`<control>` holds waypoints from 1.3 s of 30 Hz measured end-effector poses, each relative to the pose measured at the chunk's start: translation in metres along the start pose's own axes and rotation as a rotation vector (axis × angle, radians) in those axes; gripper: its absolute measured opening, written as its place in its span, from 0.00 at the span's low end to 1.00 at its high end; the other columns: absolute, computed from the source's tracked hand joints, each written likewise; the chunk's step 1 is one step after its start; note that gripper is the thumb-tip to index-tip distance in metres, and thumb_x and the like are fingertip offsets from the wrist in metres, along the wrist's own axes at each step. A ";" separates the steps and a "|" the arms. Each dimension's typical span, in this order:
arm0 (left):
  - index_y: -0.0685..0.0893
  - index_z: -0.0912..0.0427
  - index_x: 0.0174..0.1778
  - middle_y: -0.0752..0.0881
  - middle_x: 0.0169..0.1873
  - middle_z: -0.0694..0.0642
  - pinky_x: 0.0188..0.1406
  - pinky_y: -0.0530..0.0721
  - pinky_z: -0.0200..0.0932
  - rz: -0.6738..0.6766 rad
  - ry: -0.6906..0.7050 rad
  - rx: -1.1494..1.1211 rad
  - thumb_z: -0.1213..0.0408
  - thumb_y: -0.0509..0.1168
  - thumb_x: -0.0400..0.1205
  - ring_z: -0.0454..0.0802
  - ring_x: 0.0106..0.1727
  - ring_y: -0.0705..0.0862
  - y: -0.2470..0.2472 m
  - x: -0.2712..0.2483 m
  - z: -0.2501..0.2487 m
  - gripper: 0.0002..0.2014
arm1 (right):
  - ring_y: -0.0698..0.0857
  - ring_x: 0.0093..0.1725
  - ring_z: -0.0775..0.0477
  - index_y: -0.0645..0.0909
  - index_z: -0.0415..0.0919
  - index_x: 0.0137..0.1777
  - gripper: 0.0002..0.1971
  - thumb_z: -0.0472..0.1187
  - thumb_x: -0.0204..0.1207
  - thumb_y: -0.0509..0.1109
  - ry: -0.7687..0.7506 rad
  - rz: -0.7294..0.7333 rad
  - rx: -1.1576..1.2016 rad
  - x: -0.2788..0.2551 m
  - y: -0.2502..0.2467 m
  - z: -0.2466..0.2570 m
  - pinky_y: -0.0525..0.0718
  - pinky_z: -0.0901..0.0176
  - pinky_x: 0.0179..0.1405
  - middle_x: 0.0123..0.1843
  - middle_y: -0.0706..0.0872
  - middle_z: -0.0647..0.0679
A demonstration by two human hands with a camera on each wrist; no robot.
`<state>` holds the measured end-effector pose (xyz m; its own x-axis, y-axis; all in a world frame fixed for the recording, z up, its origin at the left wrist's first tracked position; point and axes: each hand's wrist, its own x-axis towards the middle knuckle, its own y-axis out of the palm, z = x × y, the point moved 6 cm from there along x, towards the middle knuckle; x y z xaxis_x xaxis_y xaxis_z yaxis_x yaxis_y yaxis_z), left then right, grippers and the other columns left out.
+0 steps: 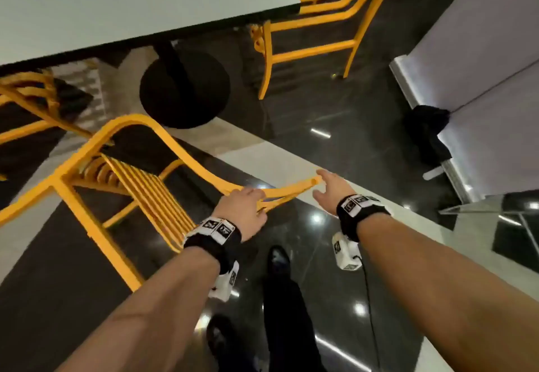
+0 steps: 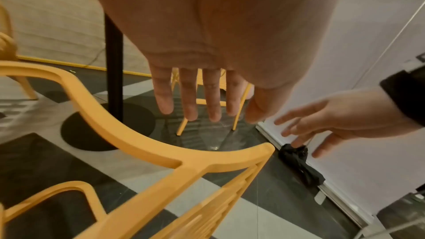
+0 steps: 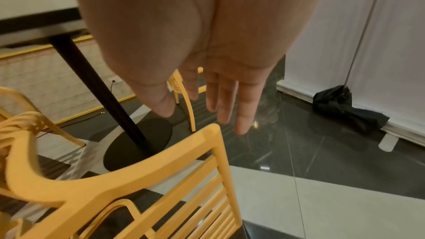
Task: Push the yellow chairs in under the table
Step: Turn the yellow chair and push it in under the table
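Both forearms reached out over the yellow chair (image 1: 140, 188), which stood short of the table (image 1: 116, 1), its backrest toward the person. Left hand (image 1: 243, 211) lay at the top rail, fingers straight; contact could not be told. Right hand (image 1: 331, 189) hovered spread by the rail's corner. Another yellow chair (image 1: 318, 21) stood at the table's far end.
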<state>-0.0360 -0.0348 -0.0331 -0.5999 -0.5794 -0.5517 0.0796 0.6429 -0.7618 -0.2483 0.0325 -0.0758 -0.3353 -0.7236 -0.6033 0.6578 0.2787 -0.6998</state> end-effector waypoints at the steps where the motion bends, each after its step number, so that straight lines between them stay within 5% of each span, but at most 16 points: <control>1: 0.75 0.49 0.72 0.79 0.69 0.55 0.64 0.78 0.59 0.019 0.017 -0.008 0.51 0.62 0.80 0.61 0.68 0.78 0.007 0.022 -0.009 0.23 | 0.74 0.74 0.34 0.63 0.40 0.80 0.31 0.42 0.78 0.67 0.019 0.011 0.000 0.013 0.003 -0.006 0.72 0.47 0.74 0.77 0.72 0.34; 7: 0.75 0.51 0.67 0.80 0.64 0.57 0.63 0.75 0.61 0.107 -0.007 0.052 0.50 0.61 0.81 0.63 0.66 0.78 0.066 0.117 -0.037 0.20 | 0.74 0.74 0.39 0.71 0.38 0.75 0.24 0.32 0.78 0.65 -0.025 -0.047 0.160 0.050 0.031 -0.036 0.68 0.52 0.77 0.76 0.74 0.39; 11: 0.76 0.53 0.60 0.86 0.56 0.57 0.58 0.77 0.58 0.144 -0.052 0.012 0.44 0.60 0.82 0.62 0.58 0.84 0.096 0.152 -0.047 0.18 | 0.81 0.68 0.42 0.77 0.43 0.72 0.23 0.29 0.78 0.63 -0.078 -0.091 0.264 0.057 0.032 -0.055 0.75 0.51 0.74 0.71 0.80 0.43; 15: 0.72 0.50 0.46 0.87 0.43 0.56 0.44 0.81 0.54 0.111 -0.064 0.021 0.37 0.55 0.83 0.62 0.46 0.87 0.096 0.156 -0.040 0.18 | 0.82 0.65 0.47 0.68 0.52 0.77 0.25 0.35 0.81 0.64 -0.020 0.006 0.299 0.058 0.032 -0.067 0.80 0.54 0.67 0.73 0.78 0.49; 19: 0.75 0.53 0.51 0.86 0.42 0.55 0.41 0.72 0.51 0.097 -0.043 0.071 0.37 0.52 0.84 0.61 0.48 0.86 0.082 0.134 -0.035 0.22 | 0.77 0.71 0.45 0.61 0.52 0.81 0.31 0.45 0.80 0.67 0.020 0.115 0.161 0.062 0.038 -0.077 0.75 0.51 0.70 0.77 0.75 0.49; 23: 0.73 0.54 0.45 0.76 0.32 0.47 0.37 0.67 0.50 0.046 0.000 0.052 0.37 0.53 0.84 0.58 0.42 0.84 0.057 0.085 -0.025 0.21 | 0.71 0.77 0.42 0.57 0.51 0.82 0.39 0.48 0.75 0.73 -0.032 0.229 0.036 0.067 0.044 -0.066 0.70 0.50 0.74 0.81 0.68 0.45; 28: 0.82 0.52 0.52 0.87 0.37 0.52 0.37 0.68 0.47 -0.080 0.045 0.066 0.32 0.52 0.79 0.56 0.41 0.86 0.017 0.010 -0.002 0.27 | 0.71 0.77 0.43 0.59 0.57 0.81 0.47 0.50 0.65 0.82 -0.145 0.340 -0.058 0.062 0.068 -0.028 0.70 0.51 0.74 0.80 0.69 0.47; 31: 0.84 0.51 0.48 0.87 0.34 0.50 0.36 0.66 0.45 -0.166 0.073 0.006 0.31 0.53 0.78 0.53 0.37 0.85 -0.007 -0.040 0.012 0.27 | 0.73 0.76 0.45 0.66 0.59 0.78 0.44 0.59 0.62 0.81 -0.213 0.419 -0.066 0.051 0.098 -0.004 0.72 0.47 0.76 0.77 0.74 0.49; 33: 0.85 0.48 0.43 0.85 0.29 0.47 0.30 0.69 0.44 -0.216 0.079 -0.031 0.30 0.51 0.76 0.50 0.32 0.84 -0.019 -0.068 0.020 0.27 | 0.78 0.71 0.44 0.76 0.55 0.70 0.35 0.66 0.63 0.76 -0.264 0.443 -0.113 0.036 0.112 0.016 0.77 0.47 0.71 0.70 0.81 0.48; 36: 0.85 0.47 0.37 0.82 0.25 0.44 0.24 0.73 0.39 -0.303 0.097 -0.083 0.31 0.54 0.76 0.45 0.28 0.82 -0.029 -0.100 0.030 0.25 | 0.85 0.44 0.43 0.83 0.46 0.46 0.05 0.43 0.75 0.67 -0.279 0.363 -0.141 0.010 0.111 0.038 0.78 0.59 0.34 0.41 0.87 0.48; 39: 0.85 0.47 0.37 0.84 0.26 0.45 0.24 0.79 0.44 -0.418 0.162 -0.117 0.32 0.57 0.77 0.44 0.27 0.82 -0.043 -0.122 0.032 0.22 | 0.81 0.36 0.43 0.81 0.45 0.37 0.06 0.37 0.73 0.65 -0.286 0.294 -0.129 -0.016 0.092 0.052 0.74 0.59 0.31 0.30 0.80 0.50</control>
<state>0.0591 -0.0073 0.0562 -0.6788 -0.7213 -0.1377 -0.2809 0.4283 -0.8588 -0.1476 0.0368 -0.1102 0.0664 -0.7424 -0.6666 0.6016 0.5628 -0.5669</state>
